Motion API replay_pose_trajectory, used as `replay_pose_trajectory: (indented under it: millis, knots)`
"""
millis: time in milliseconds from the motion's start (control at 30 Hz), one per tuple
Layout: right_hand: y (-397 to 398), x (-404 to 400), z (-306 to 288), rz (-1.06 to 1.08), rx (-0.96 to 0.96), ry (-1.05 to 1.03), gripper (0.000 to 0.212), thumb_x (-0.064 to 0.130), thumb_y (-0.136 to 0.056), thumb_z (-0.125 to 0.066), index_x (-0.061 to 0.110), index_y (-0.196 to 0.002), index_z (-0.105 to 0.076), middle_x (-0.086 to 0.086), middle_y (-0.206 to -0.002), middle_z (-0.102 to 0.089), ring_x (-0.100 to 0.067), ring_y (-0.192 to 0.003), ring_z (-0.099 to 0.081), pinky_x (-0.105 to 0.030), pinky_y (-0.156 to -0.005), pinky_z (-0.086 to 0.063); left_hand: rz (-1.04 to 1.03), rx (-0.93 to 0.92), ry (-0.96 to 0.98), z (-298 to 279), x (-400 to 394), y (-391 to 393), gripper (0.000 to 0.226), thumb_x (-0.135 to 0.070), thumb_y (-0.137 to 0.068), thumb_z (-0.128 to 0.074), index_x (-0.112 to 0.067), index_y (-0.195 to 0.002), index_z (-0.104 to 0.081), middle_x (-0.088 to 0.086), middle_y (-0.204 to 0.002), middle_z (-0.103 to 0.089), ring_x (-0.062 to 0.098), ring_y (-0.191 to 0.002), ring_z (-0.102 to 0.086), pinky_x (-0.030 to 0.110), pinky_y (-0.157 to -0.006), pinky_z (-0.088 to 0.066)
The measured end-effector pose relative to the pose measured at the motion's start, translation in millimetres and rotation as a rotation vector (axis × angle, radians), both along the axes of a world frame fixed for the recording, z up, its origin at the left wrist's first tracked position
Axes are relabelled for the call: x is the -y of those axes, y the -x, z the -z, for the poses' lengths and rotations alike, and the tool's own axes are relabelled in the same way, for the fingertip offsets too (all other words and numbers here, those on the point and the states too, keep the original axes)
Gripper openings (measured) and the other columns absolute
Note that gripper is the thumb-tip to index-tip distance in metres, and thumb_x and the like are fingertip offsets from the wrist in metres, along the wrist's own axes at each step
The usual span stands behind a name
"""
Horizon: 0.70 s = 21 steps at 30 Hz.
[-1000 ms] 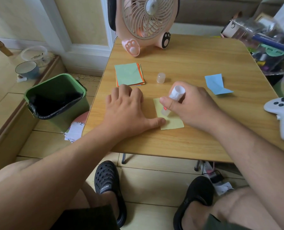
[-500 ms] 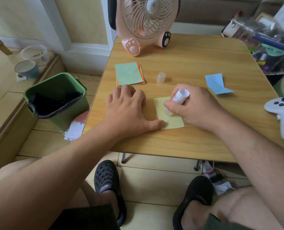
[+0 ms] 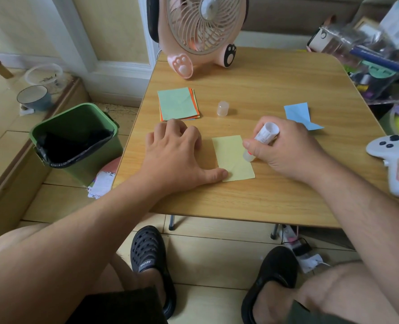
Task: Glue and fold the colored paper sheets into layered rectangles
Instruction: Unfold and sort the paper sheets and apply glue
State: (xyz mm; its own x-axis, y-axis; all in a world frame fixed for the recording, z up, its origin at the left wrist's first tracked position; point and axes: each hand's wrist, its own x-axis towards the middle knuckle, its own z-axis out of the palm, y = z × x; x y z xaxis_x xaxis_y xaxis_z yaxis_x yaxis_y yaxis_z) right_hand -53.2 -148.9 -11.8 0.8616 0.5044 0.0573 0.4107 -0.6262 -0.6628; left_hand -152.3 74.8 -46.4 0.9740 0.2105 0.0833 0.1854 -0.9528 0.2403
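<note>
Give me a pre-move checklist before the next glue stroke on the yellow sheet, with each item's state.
1. Yellow sheet lies flat on the table: ok.
2. Left hand pins the sheet, thumb on its near left corner: ok.
3. Right hand grips the glue stick: ok.
4. Glue tip meets the sheet's right edge: ok.
5. Cap off, standing clear of the sheet: ok.
6. Glue coverage on the sheet: cannot tell.

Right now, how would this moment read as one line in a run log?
step: gluing | right hand: grips glue stick, tip at yellow sheet right edge | left hand: thumb pins sheet | cap: off, on table
</note>
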Motion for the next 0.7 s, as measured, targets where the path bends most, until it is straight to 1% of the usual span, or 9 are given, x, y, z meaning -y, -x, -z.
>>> replay_pose_trajectory:
  millis: [133, 300, 433, 500, 600, 700]
  knots:
    - [0.9, -2.8, -1.6, 0.019, -0.017, -0.006, 0.027, 0.041, -0.089, -0.074, 0.023, -0.078, -0.058, 0.017, -0.062, -0.061, -0.006, -0.056, -0.048, -0.029, -0.057, -0.039, 0.004, -0.002, 0.010, -1.1, 0.2, 0.3, 0.084, -0.103, -0.052, -0.048, -0.036, -0.103, -0.047, -0.006, -0.123, -0.037, 0.025, -0.127, -0.033, 0.044, -0.104, -0.029]
    - [6.4, -13.0, -11.3, 0.043, 0.010, -0.086, 0.023, 0.038, -0.093, -0.070, 0.023, -0.079, -0.059, 0.014, -0.068, -0.069, -0.003, -0.057, -0.051, -0.024, -0.057, -0.039, 0.007, -0.001, 0.000, -1.2, -0.2, 0.0, 0.084, -0.103, -0.053, -0.049, -0.036, -0.103, -0.047, -0.005, -0.124, -0.037, 0.026, -0.127, -0.033, 0.045, -0.104, -0.029]
    - [13.7, -24.7, -8.8, -0.008, -0.010, -0.079, 0.025, 0.045, -0.090, -0.073, 0.024, -0.082, -0.062, 0.006, -0.076, -0.072, -0.008, -0.063, -0.055, -0.028, -0.059, -0.044, 0.004, 0.010, -0.001, -0.5, 0.4, 0.6, 0.084, -0.104, -0.052, -0.048, -0.035, -0.101, -0.046, -0.005, -0.122, -0.037, 0.026, -0.124, -0.034, 0.044, -0.102, -0.030]
    - [16.6, -29.7, -5.8, -0.021, -0.012, -0.064, 0.026, 0.047, -0.088, -0.075, 0.024, -0.082, -0.063, 0.007, -0.076, -0.072, -0.008, -0.063, -0.055, -0.025, -0.058, -0.044, 0.003, 0.016, -0.004, -0.3, 0.2, 0.6, 0.084, -0.104, -0.052, -0.048, -0.035, -0.100, -0.046, -0.005, -0.121, -0.037, 0.026, -0.124, -0.035, 0.044, -0.101, -0.029]
    - [18.5, -34.2, -3.7, -0.047, -0.024, -0.039, 0.028, 0.050, -0.087, -0.077, 0.025, -0.083, -0.064, 0.009, -0.073, -0.071, -0.005, -0.059, -0.051, -0.022, -0.054, -0.041, 0.003, 0.018, -0.006, 0.4, -0.1, 0.9, 0.084, -0.104, -0.052, -0.047, -0.035, -0.100, -0.046, -0.005, -0.120, -0.037, 0.026, -0.123, -0.035, 0.043, -0.101, -0.029]
    - [18.6, -34.9, -2.4, -0.060, -0.025, -0.015, 0.028, 0.052, -0.084, -0.078, 0.027, -0.082, -0.066, 0.017, -0.065, -0.065, -0.004, -0.058, -0.051, -0.017, -0.052, -0.036, -0.004, 0.033, -0.003, 1.2, 0.4, 0.8, 0.085, -0.105, -0.050, -0.044, -0.035, -0.098, -0.046, -0.005, -0.119, -0.038, 0.026, -0.123, -0.036, 0.043, -0.100, -0.030]
